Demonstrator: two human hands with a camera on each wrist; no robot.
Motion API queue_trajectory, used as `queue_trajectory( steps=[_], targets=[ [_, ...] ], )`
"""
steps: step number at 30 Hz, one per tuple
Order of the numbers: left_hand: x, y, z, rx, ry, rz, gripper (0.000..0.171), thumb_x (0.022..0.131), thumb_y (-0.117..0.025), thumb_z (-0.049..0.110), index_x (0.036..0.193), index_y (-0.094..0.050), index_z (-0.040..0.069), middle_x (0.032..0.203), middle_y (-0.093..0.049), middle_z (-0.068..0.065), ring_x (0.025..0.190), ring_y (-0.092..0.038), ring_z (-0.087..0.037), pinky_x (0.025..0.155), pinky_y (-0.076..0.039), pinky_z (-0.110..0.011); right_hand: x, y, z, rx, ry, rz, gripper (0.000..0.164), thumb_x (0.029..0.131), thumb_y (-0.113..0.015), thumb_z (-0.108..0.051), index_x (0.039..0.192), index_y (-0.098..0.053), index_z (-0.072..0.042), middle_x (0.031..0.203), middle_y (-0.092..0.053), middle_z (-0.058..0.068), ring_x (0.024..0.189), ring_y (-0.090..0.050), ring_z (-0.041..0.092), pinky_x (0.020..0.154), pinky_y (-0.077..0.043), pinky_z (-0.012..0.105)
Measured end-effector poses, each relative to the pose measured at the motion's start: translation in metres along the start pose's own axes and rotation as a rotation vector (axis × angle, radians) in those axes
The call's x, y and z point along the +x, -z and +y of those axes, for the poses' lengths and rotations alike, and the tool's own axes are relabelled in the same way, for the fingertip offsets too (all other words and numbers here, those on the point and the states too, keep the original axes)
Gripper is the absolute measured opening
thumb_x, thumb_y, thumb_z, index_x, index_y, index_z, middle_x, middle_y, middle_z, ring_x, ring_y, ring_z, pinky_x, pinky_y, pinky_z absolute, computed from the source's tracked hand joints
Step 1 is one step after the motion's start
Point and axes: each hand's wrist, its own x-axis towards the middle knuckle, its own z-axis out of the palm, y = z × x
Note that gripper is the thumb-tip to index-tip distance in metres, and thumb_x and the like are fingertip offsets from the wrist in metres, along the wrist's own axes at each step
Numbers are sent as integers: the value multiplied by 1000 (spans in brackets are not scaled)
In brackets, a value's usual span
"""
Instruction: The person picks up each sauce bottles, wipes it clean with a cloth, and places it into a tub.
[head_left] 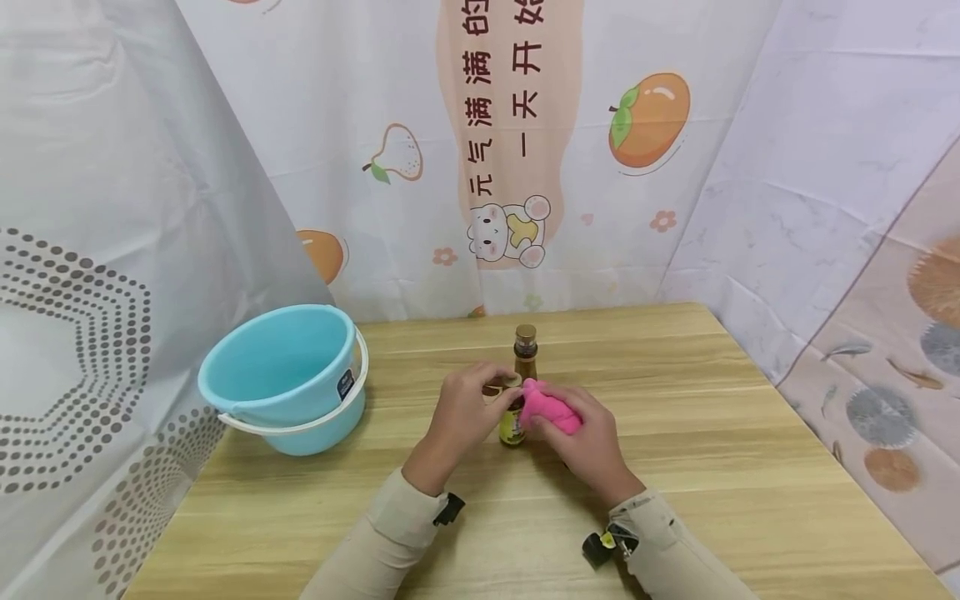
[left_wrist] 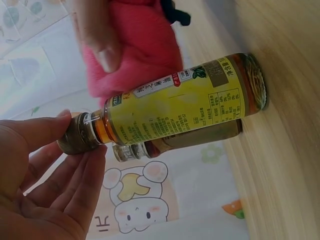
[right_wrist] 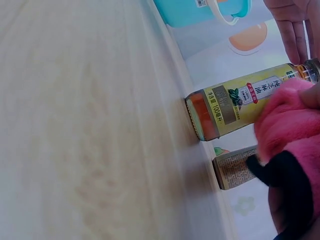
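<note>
A small glass bottle of sesame oil [left_wrist: 175,105] with a yellow label and dark cap stands on the table. My left hand [head_left: 467,410] pinches its cap [left_wrist: 79,134] between thumb and fingers. In my right hand [head_left: 587,439] is a bunched pink cloth [head_left: 551,410], pressed against the side of the bottle near its neck. A black strip [right_wrist: 287,187] hangs from the cloth in the right wrist view. Just behind stands a second bottle [head_left: 526,350] with a brown-gold cap, partly hidden by the hands and the first bottle.
A light blue bucket [head_left: 300,422] with a white handle stands at the left edge of the wooden table [head_left: 697,433]. Printed curtains [head_left: 375,92] hang behind the table and along both sides.
</note>
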Motion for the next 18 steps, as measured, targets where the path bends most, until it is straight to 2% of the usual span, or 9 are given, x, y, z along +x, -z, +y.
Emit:
queue_trajectory(
  steps=[6, 13, 18],
  targets=[
    [0, 0, 0, 9, -5, -24, 14, 92, -81, 16, 103, -77, 9, 99, -78, -3, 87, -75, -13, 75, -64, -24, 0, 0, -3, 53, 38, 36, 46, 87, -86, -19, 130, -72, -25, 130, -70, -2, 105, -67, 16, 77, -59, 21],
    [6, 0, 0, 28, -27, -34, 13, 93, -79, 17, 103, -78, 9, 100, -79, -3, 90, -77, -13, 77, -64, -23, 6, 3, 0, 44, -13, 5, 45, 88, -85, -25, 131, -71, -31, 130, -68, -11, 108, -66, 14, 82, -60, 22],
    [5, 1, 1, 34, -18, -33, 11, 92, -80, 15, 101, -79, 9, 98, -80, -2, 89, -76, -12, 78, -62, -20, 5, 3, 0, 6, -27, -23, 44, 89, -85, -24, 130, -71, -29, 126, -69, -6, 103, -66, 14, 78, -60, 24]
  ],
)
